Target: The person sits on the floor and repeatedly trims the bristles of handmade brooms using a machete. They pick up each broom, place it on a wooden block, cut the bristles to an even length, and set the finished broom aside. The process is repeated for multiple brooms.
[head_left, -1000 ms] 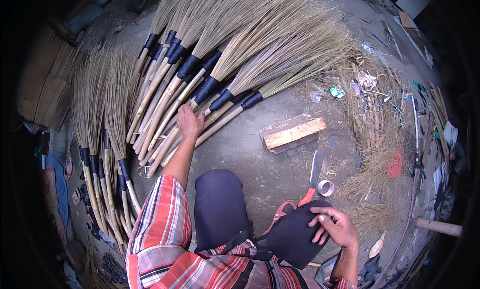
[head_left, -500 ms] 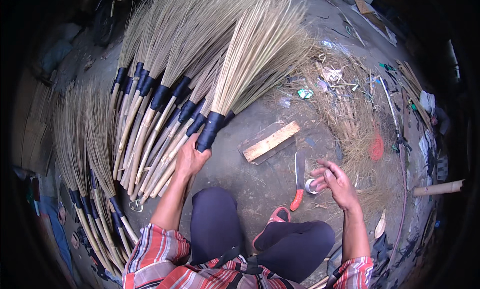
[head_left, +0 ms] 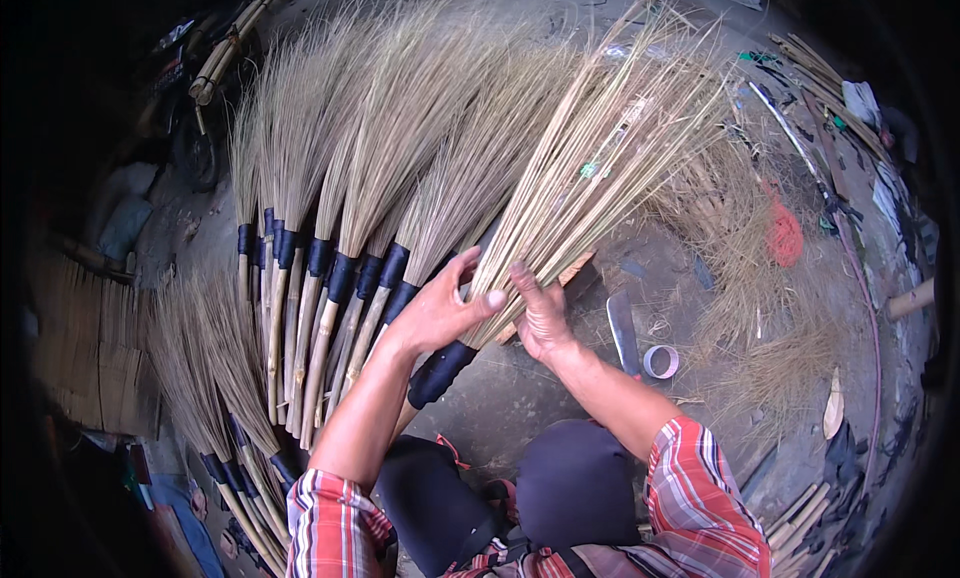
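Note:
A straw broom (head_left: 590,193) slants up to the right in front of me, its fan of pale bristles spread and its base wrapped in black. Just above the wrapping, my left hand (head_left: 440,308) cups the bristles from the left, thumb across them. From the other side my right hand (head_left: 543,316) closes round the same bristles. The broom's wooden handle shows only briefly below the wrapping, behind my left forearm. Beside my right forearm lie a broad-bladed knife (head_left: 622,333), its handle mostly hidden, and a roll of tape (head_left: 661,361).
Many finished-looking brooms (head_left: 345,278) lie fanned out on the left, with another group (head_left: 215,378) nearer me. A wood block (head_left: 577,266) is partly hidden behind the broom. Loose straw (head_left: 740,288) and a red tangle of string (head_left: 785,233) litter the right side.
The broom has swung rightward and its bristles lean further right. My left hand has moved from the wrapped base up to the bristles. My right hand has come in from beside the tape onto them.

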Action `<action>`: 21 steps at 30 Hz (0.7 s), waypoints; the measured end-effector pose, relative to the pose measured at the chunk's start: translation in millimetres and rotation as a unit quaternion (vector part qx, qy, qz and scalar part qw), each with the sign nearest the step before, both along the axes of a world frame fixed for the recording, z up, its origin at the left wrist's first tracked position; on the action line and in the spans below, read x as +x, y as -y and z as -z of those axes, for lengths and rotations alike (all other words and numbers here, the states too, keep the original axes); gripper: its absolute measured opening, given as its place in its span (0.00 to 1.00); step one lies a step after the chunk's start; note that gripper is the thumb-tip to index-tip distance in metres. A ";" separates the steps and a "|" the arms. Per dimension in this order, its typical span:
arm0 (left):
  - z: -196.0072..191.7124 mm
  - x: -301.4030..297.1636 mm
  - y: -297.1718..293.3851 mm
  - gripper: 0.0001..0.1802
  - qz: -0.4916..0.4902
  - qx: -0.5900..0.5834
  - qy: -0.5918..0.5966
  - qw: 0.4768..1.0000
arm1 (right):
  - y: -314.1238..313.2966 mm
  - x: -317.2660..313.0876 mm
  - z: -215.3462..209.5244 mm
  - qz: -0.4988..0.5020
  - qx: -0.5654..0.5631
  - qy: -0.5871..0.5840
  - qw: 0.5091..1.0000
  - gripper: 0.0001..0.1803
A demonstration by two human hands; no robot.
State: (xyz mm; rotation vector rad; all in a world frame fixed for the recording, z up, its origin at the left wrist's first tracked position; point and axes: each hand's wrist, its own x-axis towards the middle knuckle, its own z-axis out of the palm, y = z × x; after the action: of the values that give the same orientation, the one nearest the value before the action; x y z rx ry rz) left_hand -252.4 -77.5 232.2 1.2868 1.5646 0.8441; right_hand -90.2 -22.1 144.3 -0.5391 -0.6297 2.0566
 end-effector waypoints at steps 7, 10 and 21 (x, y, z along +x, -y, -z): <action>-2.0 47.1 -112.4 0.58 0.050 -0.064 -0.304 0.949 | 36.4 -17.3 16.0 -0.208 0.165 0.015 0.964 0.41; 1.9 48.6 -124.3 0.33 0.061 -0.151 -0.327 0.931 | 29.2 2.8 22.7 -0.361 0.222 0.127 0.897 0.46; 58.5 50.6 2.5 0.22 0.159 -0.226 -0.368 0.888 | -88.4 66.3 45.9 -0.022 -0.121 0.095 0.988 0.24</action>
State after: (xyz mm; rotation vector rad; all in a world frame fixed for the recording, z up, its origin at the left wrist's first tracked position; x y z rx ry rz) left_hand -201.7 -80.1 173.7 1.5250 1.8850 -0.2715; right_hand -23.9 66.3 98.4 -0.8781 -0.5072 2.1531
